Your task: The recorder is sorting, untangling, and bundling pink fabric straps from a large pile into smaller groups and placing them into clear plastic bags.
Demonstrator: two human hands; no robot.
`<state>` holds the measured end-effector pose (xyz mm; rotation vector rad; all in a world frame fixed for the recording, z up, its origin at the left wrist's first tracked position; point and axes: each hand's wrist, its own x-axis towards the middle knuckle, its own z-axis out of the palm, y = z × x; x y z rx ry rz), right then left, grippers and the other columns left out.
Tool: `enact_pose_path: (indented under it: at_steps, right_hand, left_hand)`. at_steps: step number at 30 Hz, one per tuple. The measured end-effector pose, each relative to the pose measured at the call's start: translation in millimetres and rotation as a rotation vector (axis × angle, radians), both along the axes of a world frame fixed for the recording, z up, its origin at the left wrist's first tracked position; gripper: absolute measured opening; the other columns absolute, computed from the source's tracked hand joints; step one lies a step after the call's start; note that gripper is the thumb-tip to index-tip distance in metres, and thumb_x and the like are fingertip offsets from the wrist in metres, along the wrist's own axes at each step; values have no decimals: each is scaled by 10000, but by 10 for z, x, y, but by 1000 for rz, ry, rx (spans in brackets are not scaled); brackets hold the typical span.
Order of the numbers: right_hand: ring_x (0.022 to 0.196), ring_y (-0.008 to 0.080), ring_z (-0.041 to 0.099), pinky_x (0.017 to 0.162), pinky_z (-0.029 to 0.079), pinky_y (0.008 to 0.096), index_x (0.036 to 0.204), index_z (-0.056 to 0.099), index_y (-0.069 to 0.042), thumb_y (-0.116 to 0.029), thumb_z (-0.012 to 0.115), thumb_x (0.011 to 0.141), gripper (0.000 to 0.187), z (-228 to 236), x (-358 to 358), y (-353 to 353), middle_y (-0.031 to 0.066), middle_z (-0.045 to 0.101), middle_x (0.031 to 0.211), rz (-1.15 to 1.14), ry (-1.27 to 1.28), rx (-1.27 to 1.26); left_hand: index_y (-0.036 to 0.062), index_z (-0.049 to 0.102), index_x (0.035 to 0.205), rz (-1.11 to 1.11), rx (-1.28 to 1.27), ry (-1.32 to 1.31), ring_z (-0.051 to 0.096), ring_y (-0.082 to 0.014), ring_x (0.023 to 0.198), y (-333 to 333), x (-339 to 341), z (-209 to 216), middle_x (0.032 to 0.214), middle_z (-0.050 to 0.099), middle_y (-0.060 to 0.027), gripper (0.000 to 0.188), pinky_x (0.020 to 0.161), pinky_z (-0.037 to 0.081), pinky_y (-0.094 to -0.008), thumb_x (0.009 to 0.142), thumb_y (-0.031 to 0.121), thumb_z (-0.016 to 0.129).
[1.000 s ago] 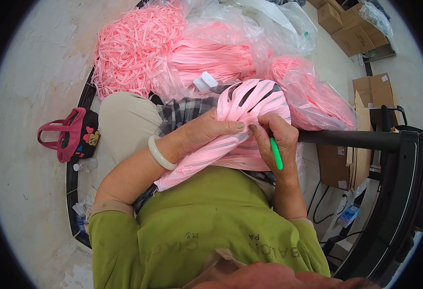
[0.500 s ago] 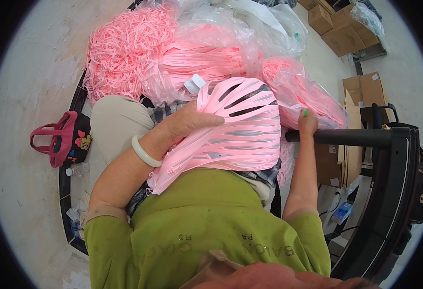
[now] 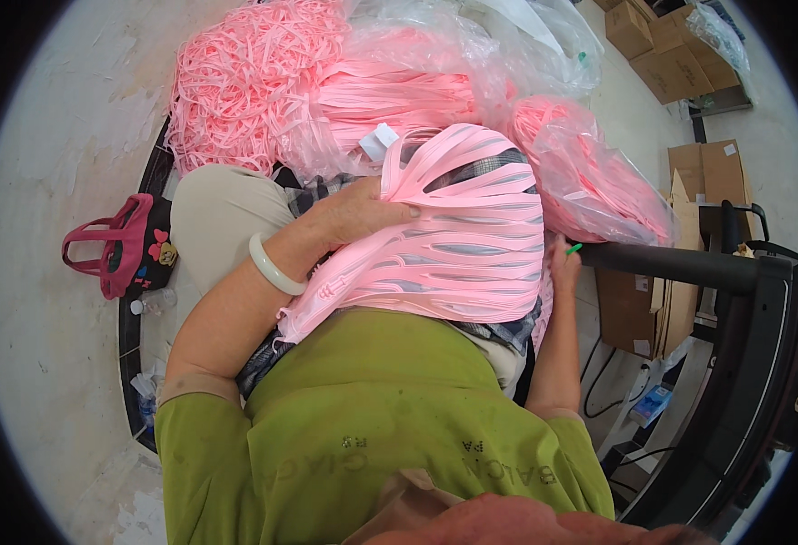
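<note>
Across my lap lies a fanned bundle of long pink strips [image 3: 472,245] that look like zippers. My left hand [image 3: 367,211], with a pale bangle on its wrist, is closed on the bundle's upper left, the thumb lying over the strips. The gathered ends point toward my belly at the lower left. Just beyond the bundle's right edge, my right hand [image 3: 563,265] is closed, close to more pink strips hanging there. A small green thing [image 3: 574,248] sticks out at its fingers; its kind does not show.
Ahead lie a tangled pink heap [image 3: 254,82] and pink bundles in clear plastic [image 3: 590,173]. A dark bar [image 3: 663,263] of a black machine frame juts in from the right. Cardboard boxes [image 3: 640,309] stand beneath it. On the left are a handbag [image 3: 117,245] and a bottle [image 3: 154,302].
My right hand has come down and slightly left, from the plastic-wrapped bundle to the right edge of the strips on my lap. My left hand keeps its hold. The whole view has shifted slightly.
</note>
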<state>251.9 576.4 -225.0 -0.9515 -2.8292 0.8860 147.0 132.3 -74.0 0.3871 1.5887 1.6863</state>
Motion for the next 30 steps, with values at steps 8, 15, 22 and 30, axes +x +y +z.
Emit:
enact_pose_path:
  at_steps: [8,15,22,30]
  right_hand:
    - [508,87,433,461,311,222,727,538,-33,-298,406,931,360,1859,-194,-1556,10,498,600,93,626,-593]
    - [619,106,536,578,435,220,817,574,21,-47,569,824,69,1916,-10,-2414,64,581,733,685,510,-708]
    - [658,122,572,604,463,237,836,568,37,-47,541,839,88,1946,13,-2497,99,604,798,512,470,-798]
    - [649,123,565,607,462,237,828,563,32,-36,536,842,74,1909,3,-2476,93,599,783,576,485,-671]
  left_hand:
    - [-16,461,1231,46,215,-292,539,-160,981,46,127,69,1118,558,-105,501,858,430,-292,800,160,647]
    - [-9,397,1286,45,335,-301,510,-178,1067,103,224,103,1197,522,-114,607,925,397,-293,762,101,683]
    - [-10,394,1291,26,336,-299,506,-180,1083,88,257,123,1212,516,-117,576,928,398,-293,786,91,653]
    - [-10,380,1298,23,359,-308,503,-179,1086,88,253,101,1218,511,-118,584,930,398,-294,793,103,650]
